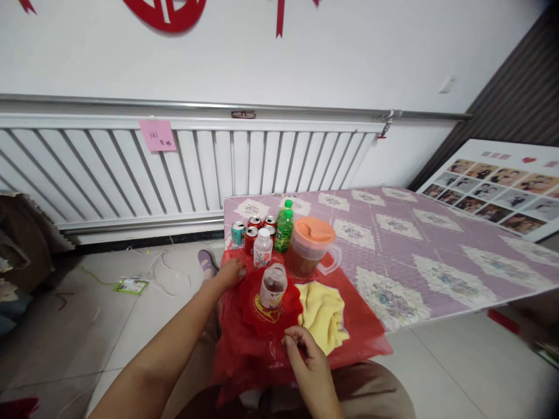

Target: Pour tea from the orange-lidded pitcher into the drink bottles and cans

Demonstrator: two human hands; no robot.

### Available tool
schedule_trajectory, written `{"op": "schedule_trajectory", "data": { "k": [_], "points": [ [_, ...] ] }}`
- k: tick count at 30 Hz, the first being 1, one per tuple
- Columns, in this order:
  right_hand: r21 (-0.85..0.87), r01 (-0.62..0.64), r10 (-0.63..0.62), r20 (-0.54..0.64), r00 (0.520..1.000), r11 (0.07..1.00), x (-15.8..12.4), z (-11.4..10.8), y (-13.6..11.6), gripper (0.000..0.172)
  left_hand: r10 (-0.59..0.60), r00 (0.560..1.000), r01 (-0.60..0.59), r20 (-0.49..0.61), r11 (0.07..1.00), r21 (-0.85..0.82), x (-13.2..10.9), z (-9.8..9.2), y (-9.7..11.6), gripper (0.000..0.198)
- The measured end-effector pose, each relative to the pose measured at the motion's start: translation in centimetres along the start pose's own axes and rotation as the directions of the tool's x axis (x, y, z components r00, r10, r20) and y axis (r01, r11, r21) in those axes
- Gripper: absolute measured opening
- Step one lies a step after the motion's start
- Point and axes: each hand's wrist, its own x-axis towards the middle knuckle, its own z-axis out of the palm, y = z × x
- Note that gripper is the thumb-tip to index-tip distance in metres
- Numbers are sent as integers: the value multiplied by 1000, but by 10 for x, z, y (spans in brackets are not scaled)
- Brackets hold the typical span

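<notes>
My left hand [230, 272] lies on the far left part of a red plastic bag [244, 343] spread over the table's near corner, fingers curled onto it. My right hand [305, 348] pinches the bag's near edge with thumb and fingers together. Between the hands an open bottle with brown liquid [273, 286] stands on the bag. A yellow cloth [322, 313] lies just right of it, close to my right hand.
Behind the bag stand a white-capped bottle [262, 247], several drink cans [253, 230], a green bottle [284, 228] and an orange-lidded pitcher [311, 250]. The purple patterned tablecloth [414, 250] runs right. A radiator [183, 169] lines the wall; a power strip [130, 285] lies on the floor.
</notes>
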Motion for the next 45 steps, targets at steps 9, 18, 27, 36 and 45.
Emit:
{"op": "schedule_trajectory", "data": {
  "k": [9, 18, 27, 36, 45],
  "points": [
    [14, -24, 24, 12, 1000, 1000, 3, 7, 8, 30, -65, 990, 54, -126, 995, -83, -40, -22, 33, 36],
    [211, -246, 205, 201, 958, 946, 7, 15, 2, 52, -16, 996, 54, 86, 883, -466, -126, 7, 106, 38],
    [324, -358, 254, 322, 912, 876, 5, 19, 8, 53, 92, 994, -60, 63, 919, -390, -146, 34, 109, 31],
    [459, -419, 357, 220, 908, 783, 7, 10, 3, 43, 84, 996, -93, -39, 916, -391, -136, 23, 100, 78],
    [431, -344, 362, 44, 931, 834, 32, -12, -20, 52, 14, 978, -97, -210, 915, -393, -61, 24, 105, 87]
  ]
}}
